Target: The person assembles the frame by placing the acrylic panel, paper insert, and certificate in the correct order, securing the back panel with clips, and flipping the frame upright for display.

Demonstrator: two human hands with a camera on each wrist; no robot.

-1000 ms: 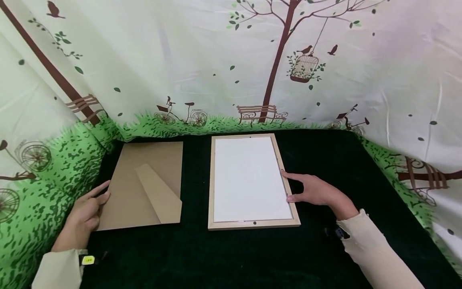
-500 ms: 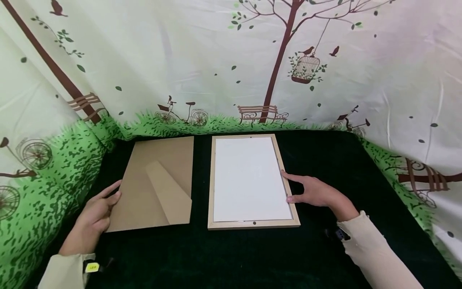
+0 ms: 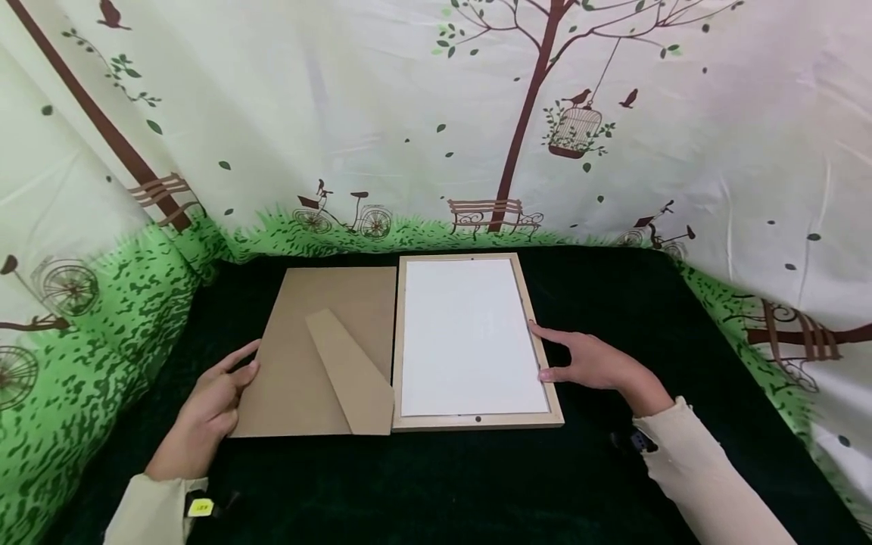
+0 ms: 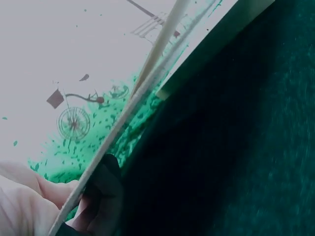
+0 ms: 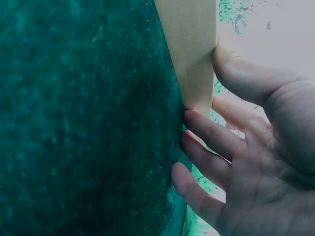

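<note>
My left hand (image 3: 207, 405) pinches the left edge of a brown backing board (image 3: 272, 401), thumb on top and fingers underneath. In the left wrist view the board (image 4: 106, 142) appears edge-on between thumb and fingers, tilted above the dark cloth. A fold-out stand flap (image 3: 347, 371) lies on its upper face. The board's right edge is right at the left rail of a light wooden picture frame (image 3: 477, 420), which lies flat with a white sheet (image 3: 470, 341) inside. My right hand (image 3: 599, 363) touches the frame's right rail with thumb and forefinger, its fingers fairly straight.
Dark green velvety cloth (image 3: 436, 492) covers the table. A printed curtain (image 3: 341, 113) with trees, bicycles and grass hangs behind it and along both sides. Small dark fasteners (image 3: 478, 418) dot the frame's rails.
My left hand has carried the backing board rightward, closing the gap between it and the picture frame. The right hand and the frame have stayed almost in place.
</note>
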